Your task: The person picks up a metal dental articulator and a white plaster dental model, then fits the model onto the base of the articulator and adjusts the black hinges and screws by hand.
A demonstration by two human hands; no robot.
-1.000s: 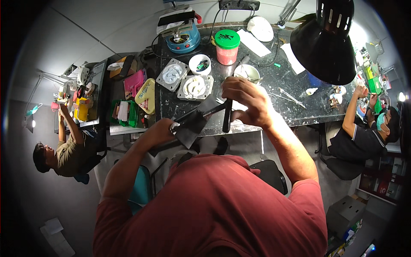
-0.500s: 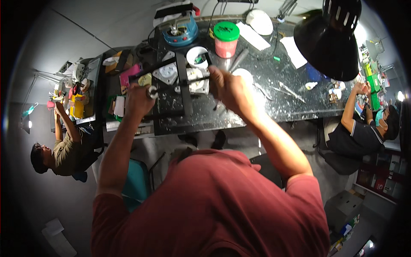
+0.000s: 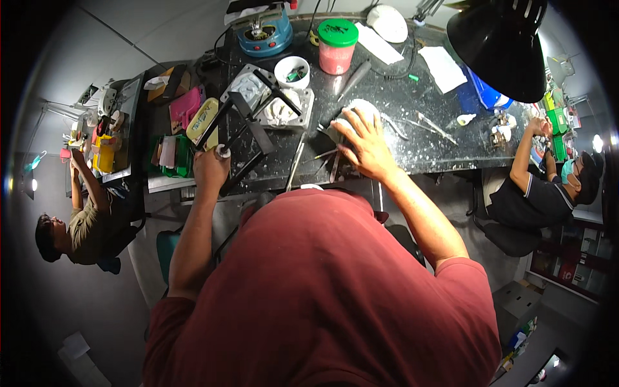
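My left hand [image 3: 210, 169] is closed around the lower end of one black metal frame [image 3: 248, 129], a jointed thing with a white knob at my thumb, which stands tilted on the near part of the dark speckled workbench [image 3: 400, 138]. My right hand [image 3: 362, 140] lies flat with fingers spread wide over one white plaster piece [image 3: 361, 108], covering most of it; I cannot tell whether I grip it or only press on it. Between my two hands lie a few thin metal hand tools [image 3: 297, 161] on the bench, their exact number hard to make out. Behind the frame sit two pale trays [image 3: 290, 109] with white casts, one white bowl [image 3: 291, 71], one pink jar with a green lid [image 3: 337, 45] and one blue machine [image 3: 264, 33]. One black lamp shade [image 3: 500, 45] hangs over the right of the bench. Two other people are at work: one at my left [image 3: 71, 226] and one at my right [image 3: 548, 187], each at a separate table.
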